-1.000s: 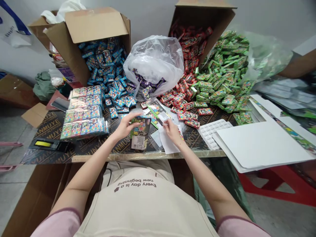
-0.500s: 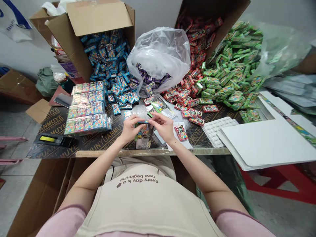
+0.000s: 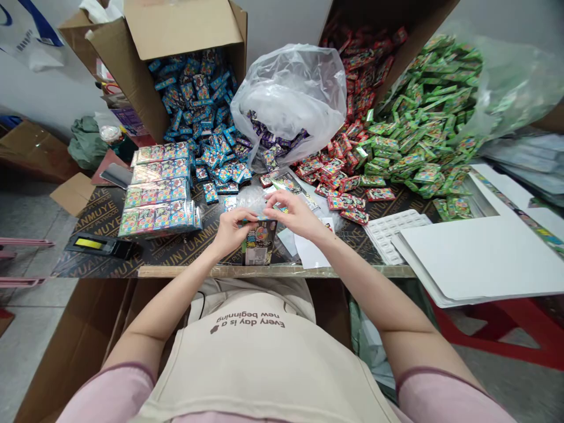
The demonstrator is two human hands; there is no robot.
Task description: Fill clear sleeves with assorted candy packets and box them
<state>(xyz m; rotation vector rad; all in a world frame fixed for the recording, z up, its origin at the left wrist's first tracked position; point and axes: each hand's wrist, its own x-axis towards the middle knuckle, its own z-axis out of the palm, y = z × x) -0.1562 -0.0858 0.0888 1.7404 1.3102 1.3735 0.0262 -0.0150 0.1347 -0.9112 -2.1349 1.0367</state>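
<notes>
A flat printed card pack [image 3: 258, 244] stands upright at the near table edge, its top held between both hands. My left hand [image 3: 230, 230] grips its upper left corner with curled fingers. My right hand [image 3: 294, 212] pinches the top right, fingers closed on the pack's clear top part. White paper sheets [image 3: 311, 252] lie just right of the pack, under my right wrist.
Finished clear-wrapped packs [image 3: 159, 197] are stacked at the left. Behind lie heaps of small boxes: blue [image 3: 202, 111] from a carton, purple in a clear bag [image 3: 288, 97], red [image 3: 348, 117], green [image 3: 418, 129]. White trays and boards [image 3: 476, 252] fill the right; a black tape dispenser [image 3: 99, 245] sits left.
My right hand left the white sheets and came to the top of the pack, joining my left hand. The red box by the sheets is no longer seen. The view tilted slightly.
</notes>
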